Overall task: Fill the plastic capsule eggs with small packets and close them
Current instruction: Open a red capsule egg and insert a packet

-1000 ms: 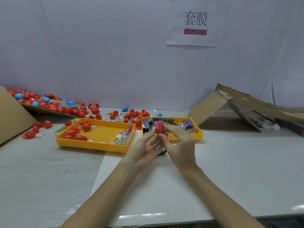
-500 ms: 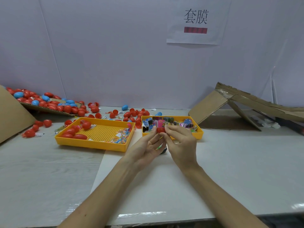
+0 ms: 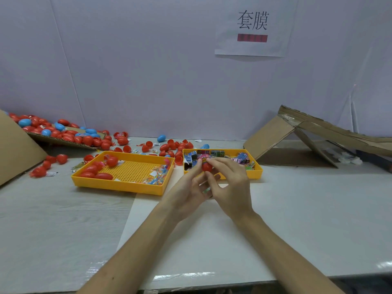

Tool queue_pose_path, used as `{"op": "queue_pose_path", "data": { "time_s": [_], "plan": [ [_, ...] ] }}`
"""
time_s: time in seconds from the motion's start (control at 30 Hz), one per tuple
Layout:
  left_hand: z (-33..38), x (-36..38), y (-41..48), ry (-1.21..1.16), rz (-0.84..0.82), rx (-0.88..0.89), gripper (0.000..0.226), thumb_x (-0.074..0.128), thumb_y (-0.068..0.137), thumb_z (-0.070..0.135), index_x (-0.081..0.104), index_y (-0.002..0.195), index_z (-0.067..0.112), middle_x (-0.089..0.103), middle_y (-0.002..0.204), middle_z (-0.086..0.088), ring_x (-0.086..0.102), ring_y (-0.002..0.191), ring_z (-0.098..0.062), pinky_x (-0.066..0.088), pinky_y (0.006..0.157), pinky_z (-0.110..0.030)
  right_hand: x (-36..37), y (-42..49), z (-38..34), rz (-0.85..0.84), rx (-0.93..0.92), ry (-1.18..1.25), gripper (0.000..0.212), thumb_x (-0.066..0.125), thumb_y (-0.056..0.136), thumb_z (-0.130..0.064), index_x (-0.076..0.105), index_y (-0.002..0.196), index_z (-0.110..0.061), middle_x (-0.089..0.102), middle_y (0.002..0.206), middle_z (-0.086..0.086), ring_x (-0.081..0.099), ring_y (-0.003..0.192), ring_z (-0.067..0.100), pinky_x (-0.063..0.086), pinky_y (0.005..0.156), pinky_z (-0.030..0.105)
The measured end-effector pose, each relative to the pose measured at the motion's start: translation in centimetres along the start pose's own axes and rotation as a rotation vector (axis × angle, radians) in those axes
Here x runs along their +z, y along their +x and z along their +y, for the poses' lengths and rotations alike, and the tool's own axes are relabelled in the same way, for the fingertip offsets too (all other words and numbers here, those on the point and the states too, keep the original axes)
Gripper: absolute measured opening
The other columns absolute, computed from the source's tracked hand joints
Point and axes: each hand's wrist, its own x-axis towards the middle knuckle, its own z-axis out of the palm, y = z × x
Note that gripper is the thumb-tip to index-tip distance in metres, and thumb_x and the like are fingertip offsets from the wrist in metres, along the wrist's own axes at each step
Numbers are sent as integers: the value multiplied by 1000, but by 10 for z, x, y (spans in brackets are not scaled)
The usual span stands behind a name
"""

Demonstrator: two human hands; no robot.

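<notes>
1. The person's left hand [image 3: 188,187] and right hand [image 3: 232,187] are drawn together above the table [image 3: 307,219]. Both pinch one red capsule egg [image 3: 207,167] at their fingertips.
2. The egg sits at the top of the two hands, just in front of the near wall of the yellow tray [image 3: 255,174] that holds the loose packets. A pink packet [image 3: 203,158] sticks out of the egg's top, with the right index fingertip touching it.
3. Compared with a second ago, the egg and both hands have hardly shifted (the same spot before the tray). A green sliver [image 3: 206,190] now shows in the gap between the palms.
4. The egg's other half cannot be made out. The left fingertips are hidden behind the right hand, and both forearms are cut off at the bottom edge.
</notes>
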Motion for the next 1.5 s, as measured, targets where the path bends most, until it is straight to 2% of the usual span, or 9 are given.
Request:
{"op": "queue_pose_path", "data": {
  "time_s": [0.13, 0.43, 0.63, 0.93, 1.03, 1.1, 1.2, 1.3, 1.5],
  "plan": [
    [0, 0, 1, 33, 13, 16, 39, 48, 101, 49, 76, 117, 28, 68, 132, -5, 64, 123, -16, 55, 95, -37, 1, 1, 0, 2, 22, 25, 38, 74, 86, -19, 70, 122, -10, 70, 115, 0, 60, 110, 11, 41, 99, 20],
    [0, 1, 0, 59, -5, 24, 43, 51, 100, 49, 68, 128, 20, 67, 133, -10, 63, 125, -20, 48, 106, -41, 3, -1, 8, 57, -11, 52, 29, 78, 83, -12, 75, 111, -7, 73, 107, 2, 66, 103, 15, 54, 85, 41],
    [0, 1, 0, 65, -17, 20, 48, 51, 101, 47, 62, 136, 17, 66, 134, -10, 62, 126, -20, 46, 108, -39, 3, -1, 9, 71, -22, 52, 26, 75, 84, -13, 76, 109, -5, 74, 104, 3, 64, 101, 11, 52, 86, 35],
    [-2, 1, 2, 24, -22, 6, 41, 46, 104, 45, 74, 121, 20, 66, 133, -11, 57, 131, -24, 35, 118, -47, 2, 0, 6, 69, 0, 54, 29, 76, 84, -14, 75, 113, -8, 73, 106, 2, 65, 101, 13, 51, 88, 32],
    [-2, 2, 3, -4, -21, -16, 46, 39, 105, 44, 79, 111, 21, 71, 125, -5, 60, 121, -21, 31, 119, -50, 1, 2, 4, 53, 46, 45, 36, 78, 83, -19, 72, 118, -13, 70, 109, -2, 63, 104, 12, 48, 92, 29],
    [-1, 1, 4, -49, -14, -20, 44, 40, 106, 40, 75, 117, 16, 70, 125, -9, 61, 116, -24, 27, 121, -53, 0, 3, 4, 50, 59, 2, 32, 80, 82, -21, 74, 113, -13, 71, 107, -2, 64, 102, 14, 48, 89, 36],
    [1, 2, 2, -8, -22, 5, 44, 43, 104, 45, 67, 129, 17, 68, 129, -12, 62, 115, -24, 33, 117, -50, 0, 2, 4, 33, 43, -38, 30, 79, 82, -21, 75, 110, -13, 72, 105, 0, 66, 99, 17, 46, 88, 35],
    [1, 3, -1, 114, -9, 67, 40, 48, 103, 49, 73, 122, 24, 67, 132, -7, 63, 123, -20, 43, 112, -47, 0, 2, 3, 16, 25, -30, 30, 81, 81, -17, 75, 110, -13, 71, 108, -1, 66, 102, 16, 45, 89, 33],
    [2, 5, -2, 176, 27, 104, 47, 52, 100, 47, 64, 132, 16, 64, 136, -14, 59, 129, -26, 43, 111, -45, 0, 1, 2, 10, 9, 44, 36, 80, 81, -10, 73, 116, -8, 72, 110, 1, 64, 104, 14, 51, 90, 34]
  ]
}}
